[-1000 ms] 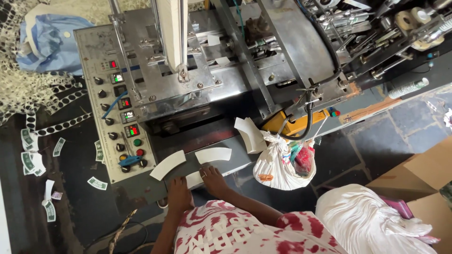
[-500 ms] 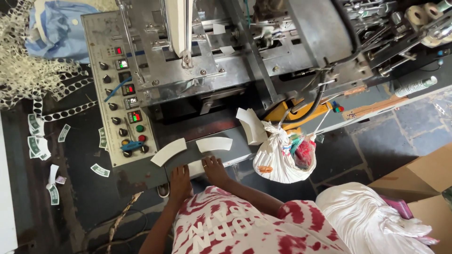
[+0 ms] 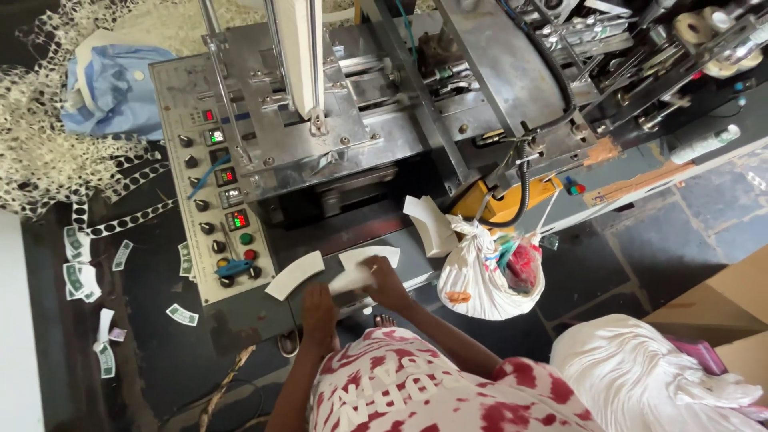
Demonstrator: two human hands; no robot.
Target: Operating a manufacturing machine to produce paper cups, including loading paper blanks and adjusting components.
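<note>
Looking down, we see our right hand (image 3: 382,282) pinching a curved white paper blank (image 3: 352,280) on the machine ledge (image 3: 416,260) — long axis toward ten o'clock — while our left hand (image 3: 318,308) rests flat, empty, below another blank (image 3: 294,274).

Dark stone floor (image 3: 640,240) spreads right of the grip, daylight paling its tiles. Left of the grip the floor is littered with paper scraps (image 3: 80,276) and punched white strip waste (image 3: 48,160). A cardboard box (image 3: 720,304) stands well to the right, with a white cloth bundle (image 3: 640,376) just beside it.
</note>
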